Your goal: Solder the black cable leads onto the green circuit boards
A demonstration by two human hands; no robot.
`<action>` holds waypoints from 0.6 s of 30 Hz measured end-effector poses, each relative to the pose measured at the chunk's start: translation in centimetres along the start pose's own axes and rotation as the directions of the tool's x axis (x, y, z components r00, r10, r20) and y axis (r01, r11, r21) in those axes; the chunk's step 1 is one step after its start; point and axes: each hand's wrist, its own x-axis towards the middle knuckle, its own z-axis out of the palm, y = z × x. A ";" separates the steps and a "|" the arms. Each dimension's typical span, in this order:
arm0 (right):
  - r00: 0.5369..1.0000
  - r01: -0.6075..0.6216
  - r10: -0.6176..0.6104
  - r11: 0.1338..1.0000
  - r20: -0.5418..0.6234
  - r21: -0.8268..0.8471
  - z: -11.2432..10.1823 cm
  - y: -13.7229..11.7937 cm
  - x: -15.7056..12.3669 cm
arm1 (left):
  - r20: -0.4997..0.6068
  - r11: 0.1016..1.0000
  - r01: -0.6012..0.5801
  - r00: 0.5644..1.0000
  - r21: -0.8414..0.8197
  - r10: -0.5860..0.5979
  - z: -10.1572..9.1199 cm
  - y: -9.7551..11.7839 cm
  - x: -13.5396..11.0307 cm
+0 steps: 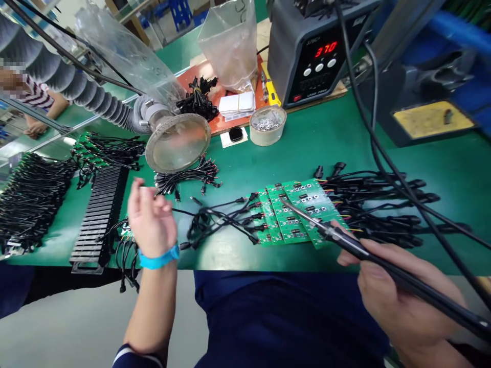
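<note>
My right hand (pixel 402 291) grips a soldering iron (pixel 356 248), whose tip reaches over the green circuit boards (pixel 286 225). The boards lie side by side, partly overlapping, with black cables (pixel 222 217) running off to the left and black connector leads (pixel 387 220) to the right. Whether the tip touches a board I cannot tell. My left hand (pixel 151 220), wearing a blue wristband (pixel 159 258), is raised beside a pile of short black leads (pixel 190 176) with red ends. Its fingers are loosely bent and apart, and I see nothing held in them.
A soldering station (pixel 318 56) reading 370 stands at the back, near a solder roll (pixel 267 125) and an iron stand with yellow sponge (pixel 433 120). A fume hose nozzle (pixel 178 143) overhangs the bench. Leftward are a black slotted rack (pixel 99 209) and heaped cables (pixel 34 199). Another person sits beyond.
</note>
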 end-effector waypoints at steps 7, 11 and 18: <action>0.993 -0.045 0.040 0.998 -0.115 -0.038 0.4 -0.5 0.3 | 0.053 0.812 -0.561 0.826 0.162 0.561 -1.7 4.6 3.3; 0.997 -0.059 0.055 0.994 -0.053 -0.091 -0.7 -0.9 -0.4 | 0.836 0.583 -0.779 0.464 0.229 0.293 1.4 0.3 -3.0; 0.944 0.252 -0.148 0.901 0.295 -0.353 -4.1 0.6 -3.4 | 0.969 0.635 -0.755 0.242 0.163 0.040 2.4 -4.5 -7.3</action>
